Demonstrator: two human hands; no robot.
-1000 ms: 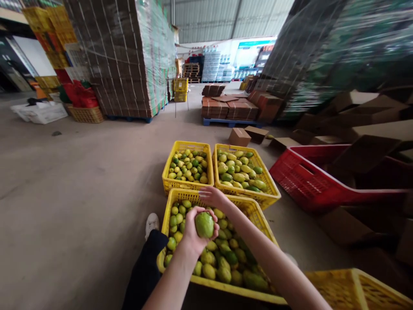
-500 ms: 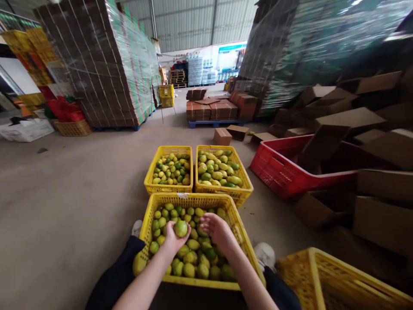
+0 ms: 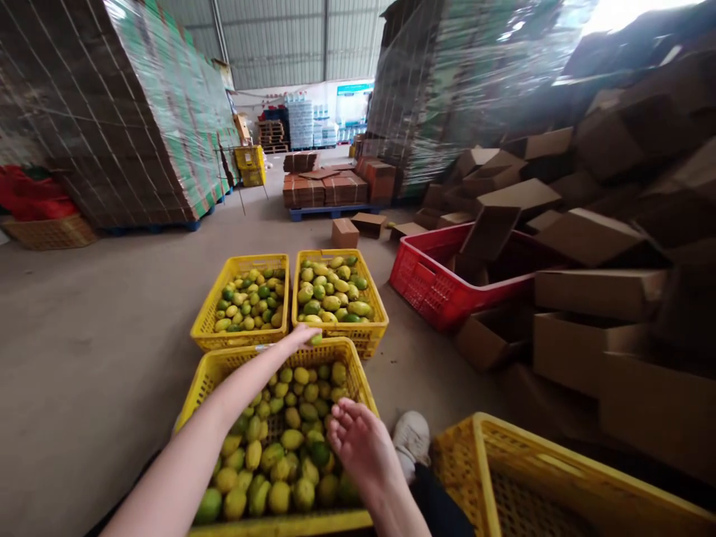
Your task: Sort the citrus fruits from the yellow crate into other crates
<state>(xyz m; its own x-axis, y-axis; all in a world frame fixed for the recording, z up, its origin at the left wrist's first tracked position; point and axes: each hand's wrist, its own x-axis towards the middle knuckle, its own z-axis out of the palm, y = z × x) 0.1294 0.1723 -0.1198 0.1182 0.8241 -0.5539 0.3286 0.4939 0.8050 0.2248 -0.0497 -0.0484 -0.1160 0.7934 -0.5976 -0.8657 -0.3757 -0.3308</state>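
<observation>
My left hand (image 3: 303,335) reaches over the far rim of the front yellow crate (image 3: 362,380), closed around a yellow-green lemon (image 3: 316,339), mostly hidden by the fingers. It is close to the near edge of the back right crate (image 3: 380,322). My right hand (image 3: 362,446) is above the right side of the front crate, palm turned up, fingers stretched and holding nothing. Below both hands lie many green and yellow lemons (image 3: 280,470). The back left crate (image 3: 202,328) holds smaller-looking fruit; the back right one has larger, longer fruit.
At lower right stands another yellow crate (image 3: 479,462), beside my white shoe (image 3: 412,436). A red crate (image 3: 430,287) and a heap of cardboard boxes (image 3: 593,294) line the right. Farther off are flattened cartons on a blue pallet (image 3: 335,212) and tall wrapped stacks (image 3: 162,112).
My left hand has carried the lemon forward from above the front crate to its far rim. My right hand has come nearer to me, still open. The view has turned to the right.
</observation>
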